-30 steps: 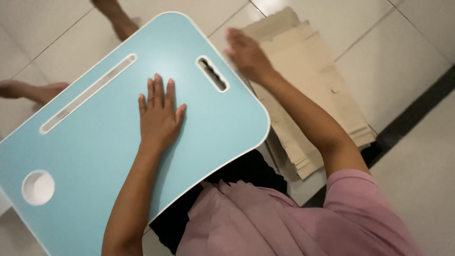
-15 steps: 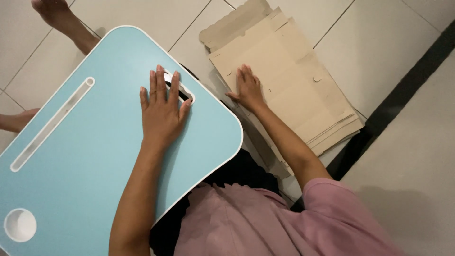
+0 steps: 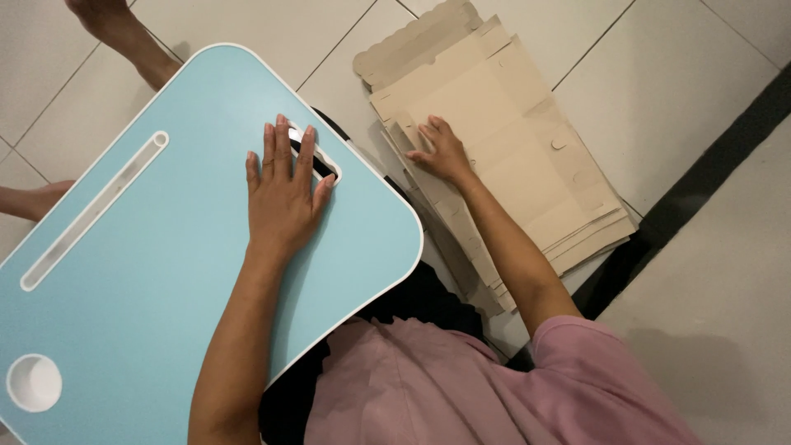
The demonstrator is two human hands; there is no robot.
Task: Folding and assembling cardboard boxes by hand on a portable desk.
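Note:
My left hand (image 3: pixel 283 188) lies flat, fingers spread, on a light blue lap table (image 3: pixel 148 280), its fingertips over the table's handle slot (image 3: pixel 317 156). My right hand (image 3: pixel 443 151) rests palm down with fingers apart on the top sheet of a stack of flattened brown cardboard boxes (image 3: pixel 527 156) lying on the white tiled floor to the right of the table. Neither hand grips anything.
The table has a long groove (image 3: pixel 95 210) and a round cup hole (image 3: pixel 35 382) at its left. A bare foot (image 3: pixel 115 29) shows at the top left and another one (image 3: pixel 37 200) at the left edge. A dark floor strip (image 3: pixel 700 177) runs diagonally at the right.
The view has shifted, so the table and cardboard sit differently in frame. My right hand slid down the cardboard stack toward its near left edge. My left hand has moved up to the handle slot.

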